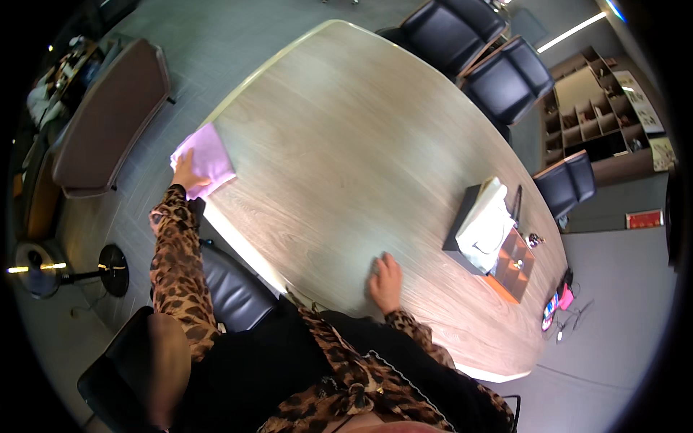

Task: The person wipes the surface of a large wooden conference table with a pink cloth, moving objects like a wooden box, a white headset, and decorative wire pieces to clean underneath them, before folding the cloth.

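A folded pink-purple cloth [215,154] lies at the left edge of the wooden table [346,146], its far side reaching over the rim. My left hand [189,172] rests flat on the cloth with the thumb spread from the fingers. Near the table's front edge, my right hand [386,282] leans on the bare tabletop, fingers slightly bent, holding nothing.
On the table's right stand a black box with white paper or plastic [484,222] on it, an orange-brown divided tray [511,265] and a small shiny object [535,240]. Black chairs [238,287] surround the table; a floor fan [113,269] stands left.
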Motion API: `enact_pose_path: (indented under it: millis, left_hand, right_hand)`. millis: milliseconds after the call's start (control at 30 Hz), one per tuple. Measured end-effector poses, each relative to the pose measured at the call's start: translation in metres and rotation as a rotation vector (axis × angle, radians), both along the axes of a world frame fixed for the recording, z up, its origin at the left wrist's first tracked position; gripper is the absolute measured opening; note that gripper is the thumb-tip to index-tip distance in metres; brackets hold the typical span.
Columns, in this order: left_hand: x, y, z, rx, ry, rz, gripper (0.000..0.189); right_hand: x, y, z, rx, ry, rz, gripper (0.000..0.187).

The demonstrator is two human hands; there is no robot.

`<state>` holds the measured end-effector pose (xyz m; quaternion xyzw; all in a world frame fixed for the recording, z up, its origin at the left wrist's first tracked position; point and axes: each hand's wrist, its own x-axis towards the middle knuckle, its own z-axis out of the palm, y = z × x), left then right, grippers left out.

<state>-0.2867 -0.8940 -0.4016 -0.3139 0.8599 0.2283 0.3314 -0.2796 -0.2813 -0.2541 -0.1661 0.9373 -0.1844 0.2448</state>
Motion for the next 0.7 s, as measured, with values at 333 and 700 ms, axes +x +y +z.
enact_pose_path:
  millis: [333,700]
  left_hand:
    - [-0.035,0.038,0.016,0.029,-0.102,0.026,0.128]
    - [-0.044,0.001,-0.025,0.082,-0.135,0.062,0.125]
  right_hand:
    - [-0.040,-0.031,-0.045,0.076,0.060,0.055,0.052]
    - [-0.040,-0.036,-0.052,0.100,0.052,0.047,0.051]
